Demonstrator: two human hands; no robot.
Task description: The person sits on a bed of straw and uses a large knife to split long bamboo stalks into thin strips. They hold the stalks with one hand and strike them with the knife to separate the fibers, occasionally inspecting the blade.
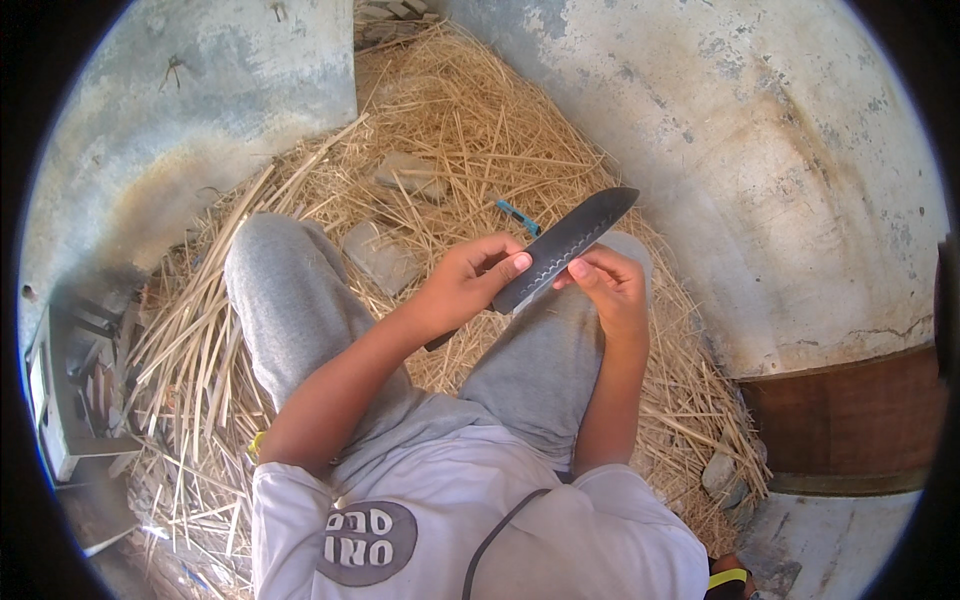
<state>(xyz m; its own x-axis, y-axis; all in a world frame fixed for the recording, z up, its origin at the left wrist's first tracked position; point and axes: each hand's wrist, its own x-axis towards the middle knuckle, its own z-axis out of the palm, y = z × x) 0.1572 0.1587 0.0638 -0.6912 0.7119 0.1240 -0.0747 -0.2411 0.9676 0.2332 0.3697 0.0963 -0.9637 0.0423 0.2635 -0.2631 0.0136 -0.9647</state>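
Note:
Over my right thigh I hold a black knife sheath (570,245), tilted with its rounded tip up and to the right. Wavy pale stitching runs along its lower edge. My left hand (468,280) is closed round the lower end, thumb on top. A dark end, like a knife handle (440,341), sticks out below that hand; the palm hides what joins it to the sheath. With fingers pinched, my right hand (610,285) grips the stitched edge near the middle. A small blue tool or strip (517,216) lies on the straw just beyond the sheath.
Dry straw and split strips (480,120) cover the ground round my legs. Flat stones (383,257) lie between my knees. Worn, pale walls (800,200) stand at both sides. A grey frame-like object (70,450) sits at the left, and a brown panel (850,420) at the right.

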